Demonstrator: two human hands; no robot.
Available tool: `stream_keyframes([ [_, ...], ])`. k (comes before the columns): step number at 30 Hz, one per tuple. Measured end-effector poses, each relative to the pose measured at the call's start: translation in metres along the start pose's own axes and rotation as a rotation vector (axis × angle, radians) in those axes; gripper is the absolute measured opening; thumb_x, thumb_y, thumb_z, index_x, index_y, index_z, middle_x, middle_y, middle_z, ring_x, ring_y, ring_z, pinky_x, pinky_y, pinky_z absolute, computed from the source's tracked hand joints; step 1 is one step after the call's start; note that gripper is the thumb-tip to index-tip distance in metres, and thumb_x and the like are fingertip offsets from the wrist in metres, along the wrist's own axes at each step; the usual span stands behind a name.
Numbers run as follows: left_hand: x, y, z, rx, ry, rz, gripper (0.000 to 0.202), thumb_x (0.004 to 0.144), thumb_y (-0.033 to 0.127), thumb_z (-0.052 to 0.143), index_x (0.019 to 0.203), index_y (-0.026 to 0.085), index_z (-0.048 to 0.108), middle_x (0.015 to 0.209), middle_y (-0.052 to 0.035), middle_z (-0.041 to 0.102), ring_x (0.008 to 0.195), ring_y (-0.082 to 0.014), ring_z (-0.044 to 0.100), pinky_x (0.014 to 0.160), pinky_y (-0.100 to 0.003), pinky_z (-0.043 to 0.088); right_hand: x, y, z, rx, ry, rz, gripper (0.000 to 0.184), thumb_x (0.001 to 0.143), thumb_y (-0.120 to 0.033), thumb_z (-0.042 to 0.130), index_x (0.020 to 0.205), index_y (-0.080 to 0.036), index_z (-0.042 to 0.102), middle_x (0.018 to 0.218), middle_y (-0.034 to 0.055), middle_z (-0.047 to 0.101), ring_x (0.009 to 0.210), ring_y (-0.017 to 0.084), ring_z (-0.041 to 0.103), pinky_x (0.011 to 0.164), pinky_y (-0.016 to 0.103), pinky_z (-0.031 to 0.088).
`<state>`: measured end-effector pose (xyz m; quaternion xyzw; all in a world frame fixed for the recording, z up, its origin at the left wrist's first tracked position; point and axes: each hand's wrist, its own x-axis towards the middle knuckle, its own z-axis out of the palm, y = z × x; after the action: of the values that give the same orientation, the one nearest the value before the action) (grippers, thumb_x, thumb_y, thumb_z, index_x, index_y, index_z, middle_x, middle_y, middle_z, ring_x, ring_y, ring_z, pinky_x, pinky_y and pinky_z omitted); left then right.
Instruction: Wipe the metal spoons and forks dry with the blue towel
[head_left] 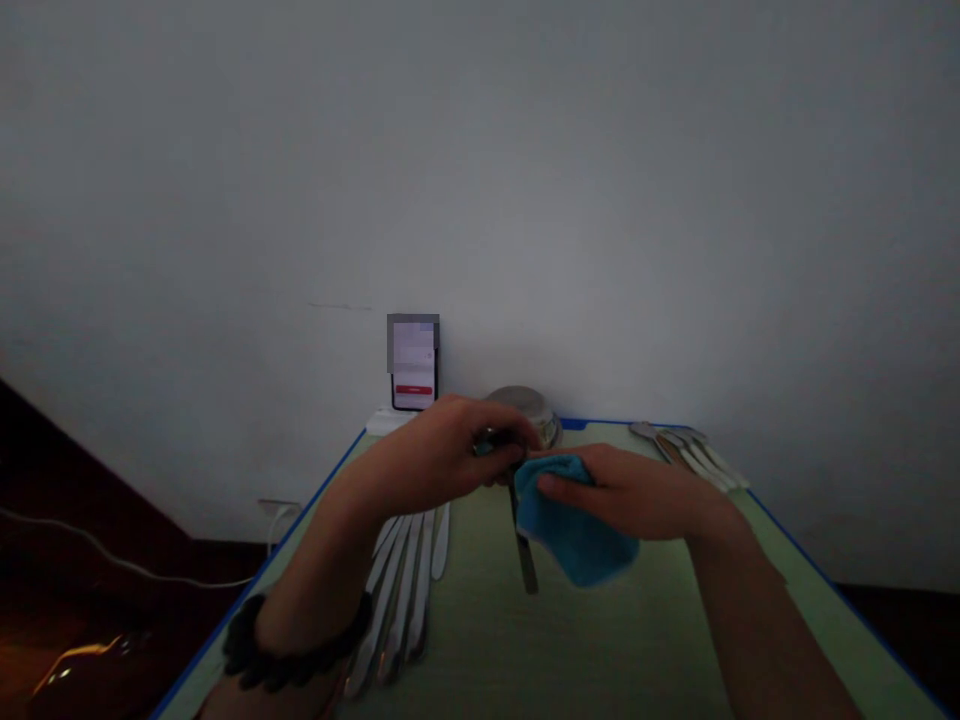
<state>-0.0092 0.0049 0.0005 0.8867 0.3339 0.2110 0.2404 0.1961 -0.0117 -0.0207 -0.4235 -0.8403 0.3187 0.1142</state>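
Note:
My left hand (469,450), fingers closed, is at the middle of the table around the upper end of a piece of metal cutlery. The straight flat handle of this cutlery (528,565) points down toward me. Its head is hidden in my fingers, so fork or spoon cannot be told. A blue cloth (581,530) is pinched in my right hand (626,490), beside the cutlery and close to my left fingertips. Several table knives (397,590) lie side by side under and beside my left forearm.
Several forks or spoons with pale handles (705,460) lie at the far right of the green, blue-edged table (600,650). Behind my hands is a round metal-topped container (521,402). A phone (414,365) stands on a white base against the wall.

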Motion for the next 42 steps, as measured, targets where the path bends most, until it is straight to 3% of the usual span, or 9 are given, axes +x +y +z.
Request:
stream_keyframes([
  [6,0.000,0.000,-0.001,-0.020,0.174,-0.046,0.018,0.082,0.025,0.051,0.095,0.020,0.063,0.083,-0.0007,0.068,0.072,-0.0136,0.063,0.065,-0.021,0.048,0.001,0.003,0.001,0.039,-0.011,0.039,0.036,0.086,-0.047,0.039,0.098,-0.021,0.061,0.082,0.0015,0.066,0.064,0.012,0.055,0.056,0.023,0.043],
  [11,0.000,-0.007,0.000,0.050,0.186,-0.024,0.016,0.081,0.021,0.052,0.090,0.020,0.065,0.083,0.0001,0.069,0.076,-0.0142,0.064,0.069,-0.022,0.048,-0.006,0.008,-0.005,0.218,-0.040,0.054,0.038,0.086,-0.049,0.039,0.097,-0.022,0.063,0.090,0.0023,0.066,0.075,0.015,0.059,0.063,0.025,0.047],
  [14,0.001,-0.002,0.002,0.042,0.189,0.025,0.016,0.081,0.022,0.053,0.091,0.021,0.065,0.085,0.0008,0.070,0.075,-0.0133,0.064,0.069,-0.021,0.048,-0.005,0.006,-0.004,0.174,0.008,0.033,0.038,0.087,-0.049,0.037,0.095,-0.021,0.063,0.092,0.0027,0.065,0.079,0.016,0.058,0.067,0.026,0.047],
  [20,0.005,0.014,0.006,0.051,0.281,0.063,0.015,0.080,0.021,0.052,0.089,0.019,0.065,0.082,-0.0004,0.069,0.075,-0.0145,0.063,0.070,-0.023,0.049,0.003,-0.002,0.004,0.076,-0.035,-0.016,0.034,0.088,-0.046,0.037,0.086,-0.019,0.058,0.071,-0.0010,0.058,0.060,0.010,0.051,0.053,0.021,0.039],
  [26,0.003,0.012,0.002,0.097,0.373,0.018,0.013,0.080,0.023,0.052,0.088,0.019,0.061,0.081,-0.0008,0.068,0.073,-0.0141,0.062,0.068,-0.023,0.047,0.009,-0.007,0.005,0.004,0.129,-0.133,0.027,0.089,-0.039,0.039,0.077,-0.018,0.052,0.072,-0.0009,0.058,0.062,0.011,0.050,0.059,0.023,0.038],
  [28,0.001,0.009,0.001,0.071,0.325,-0.014,0.016,0.083,0.027,0.049,0.092,0.018,0.058,0.082,-0.0012,0.067,0.070,-0.0134,0.061,0.064,-0.022,0.047,0.007,-0.006,0.002,-0.025,0.166,-0.146,0.028,0.089,-0.039,0.038,0.078,-0.019,0.053,0.074,-0.0006,0.059,0.064,0.011,0.051,0.061,0.023,0.038],
  [33,-0.002,0.008,0.003,-0.037,0.075,-0.070,0.025,0.087,0.040,0.042,0.100,0.020,0.051,0.071,0.0016,0.062,0.055,-0.0101,0.059,0.054,-0.019,0.046,-0.001,-0.006,-0.002,-0.119,0.158,-0.077,0.029,0.089,-0.040,0.039,0.087,-0.019,0.059,0.076,0.0015,0.063,0.066,0.014,0.055,0.063,0.026,0.039],
  [38,-0.002,0.006,0.009,-0.130,-0.134,-0.222,0.045,0.089,0.051,0.025,0.084,0.018,0.055,0.061,0.0001,0.062,0.041,-0.0100,0.056,0.038,-0.016,0.041,-0.002,-0.010,0.003,-0.158,0.095,-0.011,0.036,0.085,-0.045,0.044,0.107,-0.021,0.058,0.105,0.0076,0.063,0.094,0.023,0.057,0.081,0.034,0.040],
  [42,-0.001,-0.003,0.010,-0.023,-0.216,-0.185,0.038,0.089,0.045,0.033,0.080,0.017,0.057,0.054,0.0010,0.059,0.040,-0.0098,0.055,0.037,-0.015,0.039,-0.004,-0.009,0.002,-0.148,0.067,0.056,0.042,0.080,-0.050,0.048,0.109,-0.019,0.055,0.107,0.0086,0.062,0.095,0.024,0.057,0.082,0.036,0.041],
])
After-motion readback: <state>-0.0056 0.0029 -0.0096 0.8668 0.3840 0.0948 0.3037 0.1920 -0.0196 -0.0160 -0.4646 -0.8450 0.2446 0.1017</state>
